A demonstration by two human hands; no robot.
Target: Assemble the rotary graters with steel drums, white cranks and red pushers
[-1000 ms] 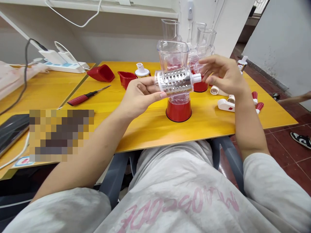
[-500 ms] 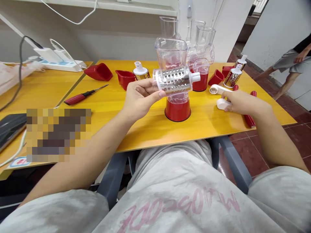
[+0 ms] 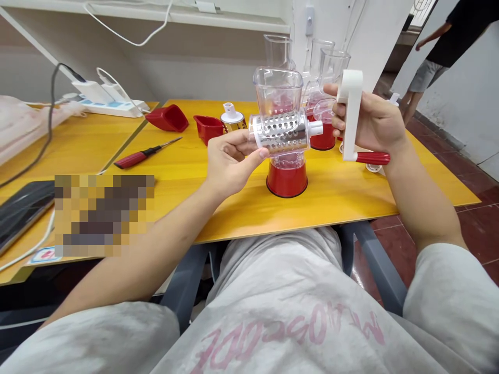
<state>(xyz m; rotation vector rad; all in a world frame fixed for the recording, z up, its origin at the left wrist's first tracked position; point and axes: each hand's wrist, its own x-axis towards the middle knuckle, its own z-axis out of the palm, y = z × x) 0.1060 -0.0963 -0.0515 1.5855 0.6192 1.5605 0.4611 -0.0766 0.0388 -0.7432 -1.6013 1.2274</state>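
A rotary grater stands upright before me, with a clear hopper and housing on a red base. Its perforated metal drum lies sideways inside the housing, and a white shaft end sticks out to the right. My left hand grips the left end of the housing, thumb at the front and some fingertips hidden inside or behind it. In my right hand is a white crank handle with a red grip, raised to the right of the shaft and apart from it.
Behind stand more graters. Red pushers, a red hopper piece, another drum and a screwdriver lie leftward. A power strip sits at the back left. Another person is beyond the table.
My right hand has lifted the crank handle off the table, up and left towards the shaft. My left hand keeps its hold on the grater. The person at the right has moved.
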